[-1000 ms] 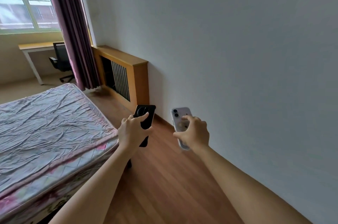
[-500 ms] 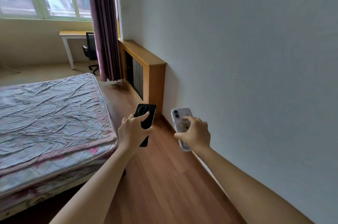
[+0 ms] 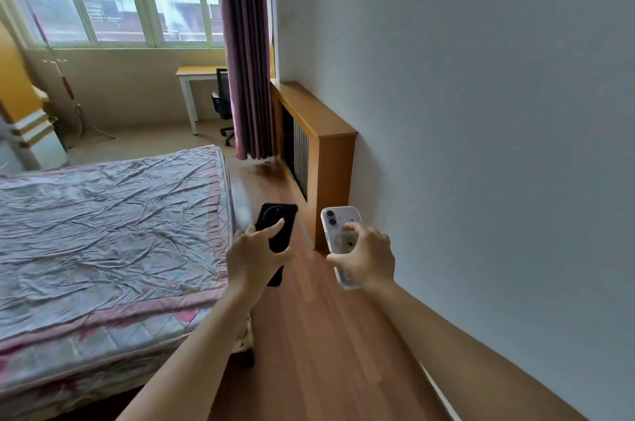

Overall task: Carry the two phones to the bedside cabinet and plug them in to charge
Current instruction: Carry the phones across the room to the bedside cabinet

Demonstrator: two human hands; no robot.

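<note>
My left hand (image 3: 252,257) grips a black phone (image 3: 280,221) upright, its round camera ring facing me. My right hand (image 3: 366,257) grips a white phone (image 3: 338,224) in a clear case, two camera lenses at its top. Both phones are held side by side at about chest height over the wooden floor. No bedside cabinet or charger shows in this view.
A bed (image 3: 103,231) with a crumpled grey-pink cover fills the left. A wooden radiator cover (image 3: 330,152) stands against the white wall (image 3: 481,111) on the right. A strip of wooden floor (image 3: 316,334) runs between them. Beyond hang a purple curtain (image 3: 244,42), a desk (image 3: 196,73) and a black chair (image 3: 221,104).
The view has swung left and up, showing more of the window, desk and far floor. Both hands keep the same grip on the phones in the same place before me.
</note>
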